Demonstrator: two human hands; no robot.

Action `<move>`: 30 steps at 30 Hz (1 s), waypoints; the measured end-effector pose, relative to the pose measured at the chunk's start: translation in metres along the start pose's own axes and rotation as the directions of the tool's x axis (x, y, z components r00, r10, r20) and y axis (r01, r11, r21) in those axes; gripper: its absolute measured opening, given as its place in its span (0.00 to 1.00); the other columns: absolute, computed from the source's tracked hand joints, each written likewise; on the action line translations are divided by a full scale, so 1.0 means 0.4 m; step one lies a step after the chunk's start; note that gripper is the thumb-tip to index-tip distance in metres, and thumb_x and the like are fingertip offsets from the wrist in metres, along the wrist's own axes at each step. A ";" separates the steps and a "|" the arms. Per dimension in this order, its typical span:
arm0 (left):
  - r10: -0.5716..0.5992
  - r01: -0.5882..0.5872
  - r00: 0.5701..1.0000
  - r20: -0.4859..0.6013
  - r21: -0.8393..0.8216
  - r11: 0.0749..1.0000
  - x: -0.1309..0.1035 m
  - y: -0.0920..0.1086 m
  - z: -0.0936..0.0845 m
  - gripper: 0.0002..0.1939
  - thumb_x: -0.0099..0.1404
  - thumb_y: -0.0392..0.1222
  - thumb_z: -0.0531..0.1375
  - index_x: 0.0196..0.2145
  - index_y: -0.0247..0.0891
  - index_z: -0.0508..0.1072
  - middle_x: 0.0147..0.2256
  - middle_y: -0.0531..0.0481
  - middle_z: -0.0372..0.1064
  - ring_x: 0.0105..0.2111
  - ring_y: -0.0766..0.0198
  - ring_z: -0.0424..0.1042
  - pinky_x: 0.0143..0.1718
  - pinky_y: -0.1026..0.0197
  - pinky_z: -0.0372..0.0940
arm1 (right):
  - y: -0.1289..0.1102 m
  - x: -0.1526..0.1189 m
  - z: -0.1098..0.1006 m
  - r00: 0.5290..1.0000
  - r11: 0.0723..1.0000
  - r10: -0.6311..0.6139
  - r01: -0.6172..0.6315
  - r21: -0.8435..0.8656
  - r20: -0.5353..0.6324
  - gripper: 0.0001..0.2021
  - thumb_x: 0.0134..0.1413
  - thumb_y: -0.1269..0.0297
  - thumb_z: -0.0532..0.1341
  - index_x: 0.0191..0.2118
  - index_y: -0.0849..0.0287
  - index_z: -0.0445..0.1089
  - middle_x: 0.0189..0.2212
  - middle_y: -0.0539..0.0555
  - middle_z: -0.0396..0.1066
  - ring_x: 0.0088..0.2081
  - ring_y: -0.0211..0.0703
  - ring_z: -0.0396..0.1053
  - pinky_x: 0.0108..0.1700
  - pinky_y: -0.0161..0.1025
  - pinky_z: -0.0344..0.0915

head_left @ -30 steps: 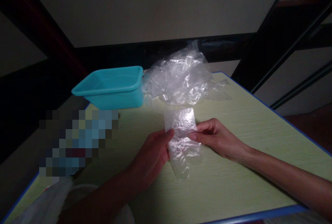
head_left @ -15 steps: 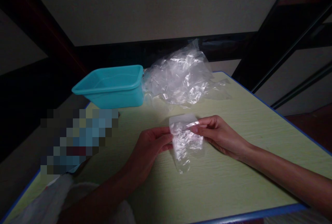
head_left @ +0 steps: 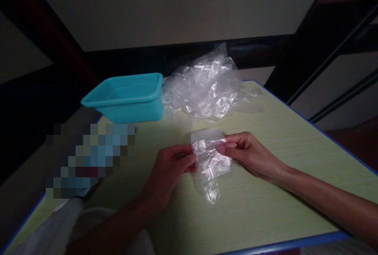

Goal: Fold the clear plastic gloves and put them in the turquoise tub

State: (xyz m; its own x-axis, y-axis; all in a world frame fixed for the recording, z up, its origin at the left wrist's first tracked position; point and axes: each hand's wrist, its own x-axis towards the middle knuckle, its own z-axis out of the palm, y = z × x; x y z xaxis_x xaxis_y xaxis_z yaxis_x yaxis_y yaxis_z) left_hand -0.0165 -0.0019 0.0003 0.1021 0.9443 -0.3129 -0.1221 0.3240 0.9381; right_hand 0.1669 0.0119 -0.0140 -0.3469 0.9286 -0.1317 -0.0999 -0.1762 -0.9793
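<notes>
One table (head_left: 271,203), pale top, blue edging (head_left: 295,244); room to move toward the right edge, past the right forearm, and between the held plastic and the near edge. One heap of clear plastic (head_left: 206,85) at the far edge; sheets within not countable. One turquoise tub (head_left: 136,111), left of heap, near the far left corner. One pixelated item (head_left: 100,156) near the left edge, identity unreadable. Hands: two. Left hand (head_left: 174,164) and right hand (head_left: 248,152) apart, each pinching one folded plastic piece (head_left: 211,160) between them, mid-table, loose end pointing nearward.
</notes>
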 end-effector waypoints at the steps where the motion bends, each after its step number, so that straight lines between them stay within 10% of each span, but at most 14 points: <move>1: -0.002 0.002 1.000 -0.010 -0.006 1.000 0.000 0.000 0.000 0.04 0.42 0.36 0.64 0.21 0.33 0.77 0.20 0.52 0.70 0.22 0.68 0.67 0.25 0.67 0.64 | -0.001 -0.001 -0.001 1.000 1.000 -0.008 0.008 -0.005 0.008 0.09 0.40 0.64 0.68 0.31 0.60 0.77 0.21 0.49 0.73 0.23 0.31 0.64 0.26 0.30 0.57; 13: 0.045 -0.045 0.998 -0.032 0.001 0.999 -0.004 -0.008 -0.005 0.04 0.43 0.36 0.64 0.21 0.34 0.77 0.19 0.53 0.70 0.21 0.70 0.66 0.23 0.69 0.64 | 0.002 -0.002 -0.004 0.996 0.997 -0.057 0.060 -0.048 0.065 0.04 0.42 0.65 0.66 0.26 0.60 0.76 0.19 0.47 0.69 0.23 0.31 0.60 0.26 0.32 0.53; 30: 0.450 -0.451 0.892 0.044 0.153 0.879 -0.016 -0.016 -0.003 0.11 0.51 0.30 0.58 0.19 0.38 0.78 0.23 0.55 0.62 0.21 0.74 0.65 0.20 0.73 0.63 | 0.000 -0.004 -0.003 0.991 0.992 -0.121 0.122 -0.028 0.059 0.06 0.43 0.71 0.64 0.28 0.55 0.78 0.22 0.49 0.75 0.23 0.31 0.67 0.25 0.28 0.59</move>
State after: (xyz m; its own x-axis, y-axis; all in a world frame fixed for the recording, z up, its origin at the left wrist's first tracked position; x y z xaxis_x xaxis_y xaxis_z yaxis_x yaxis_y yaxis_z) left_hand -0.0175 -0.0099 -0.0040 0.0798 0.9855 0.1494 -0.0024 -0.1497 0.9887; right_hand 0.1686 0.0108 -0.0142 -0.3871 0.9220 -0.0032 -0.1157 -0.0520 -0.9919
